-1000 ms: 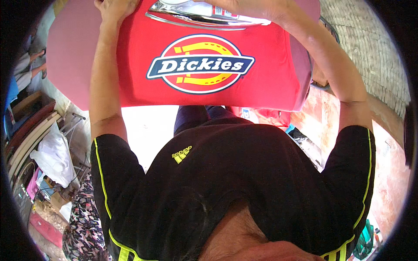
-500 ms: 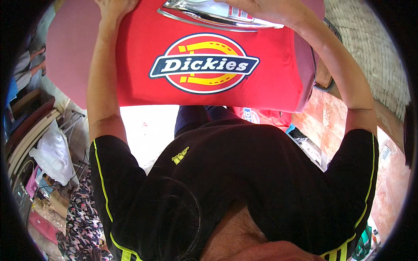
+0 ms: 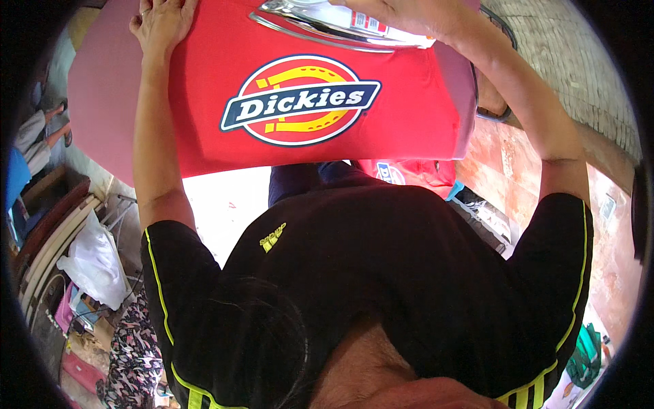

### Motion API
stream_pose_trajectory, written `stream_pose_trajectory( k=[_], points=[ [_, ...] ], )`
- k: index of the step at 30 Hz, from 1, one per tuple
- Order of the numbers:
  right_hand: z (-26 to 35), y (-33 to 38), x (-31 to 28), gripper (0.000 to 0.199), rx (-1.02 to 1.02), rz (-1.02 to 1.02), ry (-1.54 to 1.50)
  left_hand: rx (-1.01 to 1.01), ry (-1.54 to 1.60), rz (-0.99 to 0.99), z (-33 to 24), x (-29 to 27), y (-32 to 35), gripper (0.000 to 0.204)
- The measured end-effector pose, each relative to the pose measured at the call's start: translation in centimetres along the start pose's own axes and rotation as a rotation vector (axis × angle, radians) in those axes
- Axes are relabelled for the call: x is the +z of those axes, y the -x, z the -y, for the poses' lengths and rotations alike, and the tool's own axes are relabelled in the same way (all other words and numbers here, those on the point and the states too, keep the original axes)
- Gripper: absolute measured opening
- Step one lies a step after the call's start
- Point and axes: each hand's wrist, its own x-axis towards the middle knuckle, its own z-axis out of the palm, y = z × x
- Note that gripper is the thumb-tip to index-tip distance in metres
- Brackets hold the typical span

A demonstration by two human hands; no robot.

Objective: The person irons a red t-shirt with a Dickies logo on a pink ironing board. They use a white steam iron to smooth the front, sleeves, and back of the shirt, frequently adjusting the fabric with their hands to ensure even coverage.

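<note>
While spread flat on the pink board (image 3: pixel 102 102), red shirt (image 3: pixel 422 116) already smooth around its oval badge (image 3: pixel 300 101) of red, yellow and navy, far edge left under the iron (image 3: pixel 327 24). Left hand (image 3: pixel 160 24) pressed open on the shirt's corner, fingers spread. Right hand (image 3: pixel 402 13) closed over the iron. White bag (image 3: pixel 92 262) low at left, another red garment (image 3: pixel 409 174) below the board.

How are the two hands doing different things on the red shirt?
The left hand lies flat with fingers spread, pressing the red shirt near its edge. The right hand is closed around the iron and does not touch the cloth itself. The left hand holds nothing; the right holds a tool. Both reach out over the pink board.
</note>
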Motion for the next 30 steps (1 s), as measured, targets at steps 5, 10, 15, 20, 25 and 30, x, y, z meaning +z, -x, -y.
stream_pose_trajectory(
  k=[5, 10, 15, 20, 25, 30],
  points=[
    [0.0, 5.5, -0.9, 0.036, 0.181, 0.017, -0.023, 0.101, -0.119, -0.241, -0.2, 0.5, 0.3, 0.050],
    [0.7, 13.5, 0.9, 0.036, 0.221, -0.319, 0.071, 0.120, 0.016, -0.132, 2.5, 3.8, -1.7, 0.067],
    [6.6, 21.7, 1.5, 0.031, 0.753, -0.239, -0.078, 0.084, 0.029, -0.101, 2.5, 3.9, -1.2, 0.066],
    [12.1, 28.4, 4.1, 0.031, 0.864, -0.295, -0.089, 0.068, -0.003, -0.049, 2.4, 3.2, -1.1, 0.066],
    [15.2, 30.0, 5.8, 0.029, 1.045, -0.392, -0.213, 0.079, 0.028, -0.056, 2.5, 3.0, -0.9, 0.065],
    [13.4, 25.0, 5.3, 0.028, 0.954, -0.439, -0.183, 0.105, 0.047, -0.057, 2.2, 2.3, -1.0, 0.064]
  ],
)
